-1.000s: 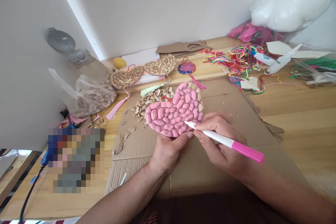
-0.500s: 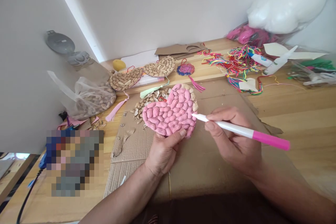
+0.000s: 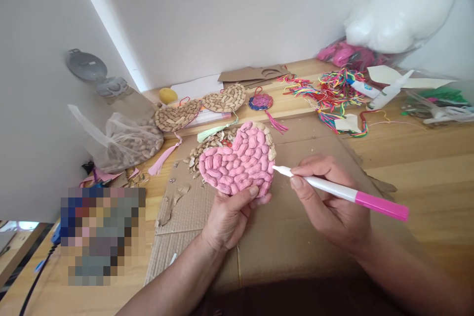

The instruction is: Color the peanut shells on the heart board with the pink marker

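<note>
My left hand (image 3: 231, 215) grips a heart covered in peanut shells (image 3: 240, 160) by its lower edge, thumb on the front. Most of its shells are pink; a few along the upper right edge are plain tan. In my right hand (image 3: 329, 197) is a marker (image 3: 333, 187) with a white barrel and pink end, held like a pen. Its tip meets or nearly touches the heart's right edge. Beneath both hands lies a sheet of brown cardboard (image 3: 289, 237). Loose peanut shells (image 3: 196, 153) are heaped behind the heart.
Two tan peanut-shell hearts (image 3: 179, 116) and a small round tasselled piece (image 3: 261, 102) lie at the back. A bag of peanuts (image 3: 137, 140) stands left, near a plastic jar (image 3: 124, 94). Colourful threads (image 3: 336, 86), glue bottles (image 3: 390, 90) and a white stuffing bag (image 3: 403, 10) are at right.
The marker tip has shifted slightly down and outward, from the pink shells to the heart's right edge. The heart has tilted a little in my left hand. Both hands keep their hold.
</note>
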Tool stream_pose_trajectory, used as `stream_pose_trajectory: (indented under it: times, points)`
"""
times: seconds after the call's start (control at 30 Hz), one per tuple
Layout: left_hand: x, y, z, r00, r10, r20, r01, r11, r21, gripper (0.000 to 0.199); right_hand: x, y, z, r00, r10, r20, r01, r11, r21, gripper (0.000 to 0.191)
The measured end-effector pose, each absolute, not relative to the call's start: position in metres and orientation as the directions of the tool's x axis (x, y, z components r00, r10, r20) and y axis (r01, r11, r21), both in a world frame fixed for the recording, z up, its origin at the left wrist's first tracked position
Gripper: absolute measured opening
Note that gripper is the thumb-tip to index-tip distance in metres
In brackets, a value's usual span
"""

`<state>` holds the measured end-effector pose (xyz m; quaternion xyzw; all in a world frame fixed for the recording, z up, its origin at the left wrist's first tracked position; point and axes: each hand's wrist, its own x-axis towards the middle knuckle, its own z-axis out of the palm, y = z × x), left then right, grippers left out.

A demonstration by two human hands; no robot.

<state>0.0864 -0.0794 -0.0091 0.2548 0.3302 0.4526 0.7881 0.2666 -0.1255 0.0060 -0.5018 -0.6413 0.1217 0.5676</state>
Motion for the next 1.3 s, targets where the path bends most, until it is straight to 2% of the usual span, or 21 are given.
stream_pose_trajectory:
  times: [0.13,0.33,0.47,0.53,0.73,1.1,1.2,1.3]
  points:
    - [0.086,-0.08,-0.008,0.387,0.88,-0.276,-0.529,0.457,0.715,0.064,0.267,-0.124,0.008,0.193,0.767,0.612,0.546,0.434,-0.717,0.012]
    - [0.085,-0.082,-0.013,0.383,0.889,-0.253,-0.525,0.434,0.732,0.059,0.265,-0.122,0.009,0.134,0.766,0.628,0.598,0.443,-0.668,0.01]
    - [0.086,-0.082,-0.016,0.336,0.903,-0.269,-0.548,0.42,0.723,0.03,0.264,-0.123,0.007,0.098,0.766,0.635,0.642,0.439,-0.628,0.01]
    - [0.087,-0.083,-0.018,0.307,0.912,-0.274,-0.561,0.405,0.722,0.023,0.262,-0.124,0.007,0.063,0.77,0.635,0.648,0.452,-0.613,0.01]
    - [0.088,-0.085,-0.019,0.279,0.907,-0.314,-0.512,0.418,0.751,0.028,0.258,-0.125,0.007,0.0,0.776,0.63,0.628,0.49,-0.604,0.011]
    - [0.087,-0.081,-0.016,0.248,0.922,-0.296,-0.506,0.384,0.772,0.038,0.263,-0.124,0.008,0.128,0.754,0.644,0.591,0.464,-0.66,0.011]
    - [0.087,-0.081,-0.016,0.255,0.922,-0.291,-0.516,0.385,0.765,0.045,0.264,-0.123,0.009,0.117,0.755,0.645,0.61,0.458,-0.647,0.009]
    - [0.088,-0.081,-0.016,0.257,0.921,-0.293,-0.526,0.387,0.757,0.042,0.263,-0.123,0.009,0.075,0.747,0.661,0.653,0.464,-0.599,0.007]
